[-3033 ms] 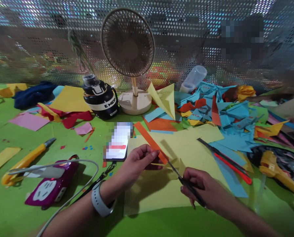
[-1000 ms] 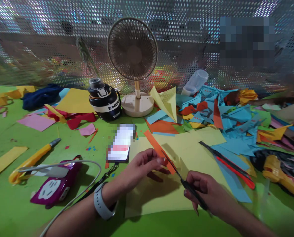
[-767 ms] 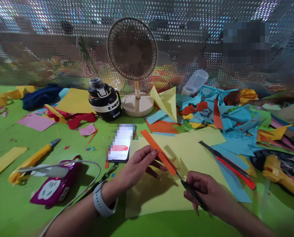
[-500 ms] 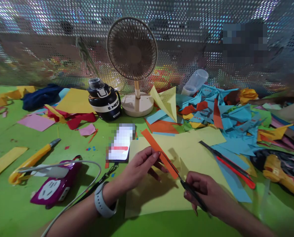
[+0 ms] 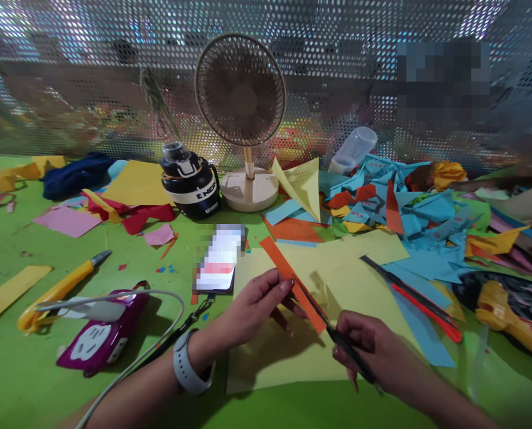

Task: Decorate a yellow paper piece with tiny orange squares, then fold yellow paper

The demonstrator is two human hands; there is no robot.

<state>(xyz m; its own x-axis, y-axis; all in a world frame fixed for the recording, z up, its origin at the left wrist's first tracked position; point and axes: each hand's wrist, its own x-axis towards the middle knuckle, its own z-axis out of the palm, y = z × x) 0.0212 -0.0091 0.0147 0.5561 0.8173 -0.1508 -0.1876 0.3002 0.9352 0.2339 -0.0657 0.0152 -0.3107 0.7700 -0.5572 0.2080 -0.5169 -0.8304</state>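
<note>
An orange paper strip [image 5: 274, 257] slants over a large pale yellow sheet [image 5: 288, 360]. My left hand [image 5: 263, 298], with a watch on its wrist, pinches the strip by its left edge between thumb and finger. In my right hand [image 5: 368, 339] is a pair of black-handled scissors [image 5: 348, 350], gripped by the handles. Their blades lie along the strip and point up and left toward my left fingertips. The lower end of the strip is beside the scissors' pivot.
Left are a phone [image 5: 218, 262], a purple power bank [image 5: 98, 342] with a cable and a yellow cutter [image 5: 64, 286]. Behind stand a fan [image 5: 248, 190] and a black bottle [image 5: 189, 185]. Right lie a red-black cutter [image 5: 426, 307], blue paper scraps [image 5: 431, 232] and a yellow-handled tool [image 5: 511, 316].
The strip and my left hand have shifted slightly right and down. The strip's lower end now sits closer to the scissors' pivot, with the blades reaching further along it. My right hand has hardly moved.
</note>
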